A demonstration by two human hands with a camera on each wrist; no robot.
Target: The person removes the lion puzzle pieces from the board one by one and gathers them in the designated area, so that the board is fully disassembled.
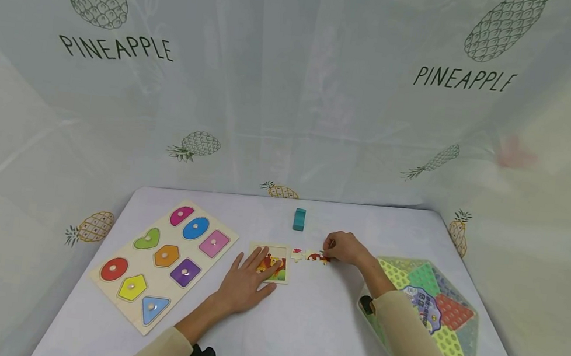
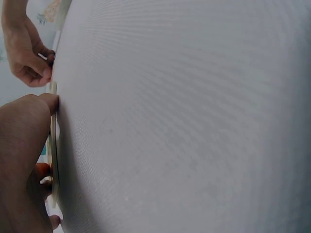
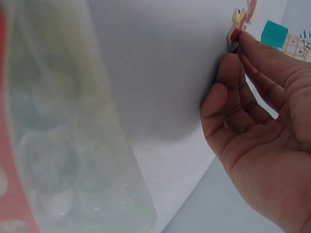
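Note:
My left hand [image 1: 244, 285] lies with spread fingers on a small framed picture puzzle [image 1: 282, 277], partly covering its picture. To the right of that frame, several small puzzle pieces [image 1: 298, 254] lie in a row on the table. My right hand [image 1: 345, 247] pinches a red and yellow piece [image 3: 236, 35] between thumb and fingertips at the right end of the row. In the left wrist view, my left hand [image 2: 24, 145] touches the thin edge of the frame [image 2: 54, 160], and my right hand [image 2: 30, 56] is just beyond it.
A wooden shape board [image 1: 143, 267] with coloured knobbed shapes lies at the left. At the right, a hexagonal game board [image 1: 449, 337] sits partly under my right forearm. A teal block [image 1: 299, 219] stands near the back edge of the white table [image 1: 319, 346].

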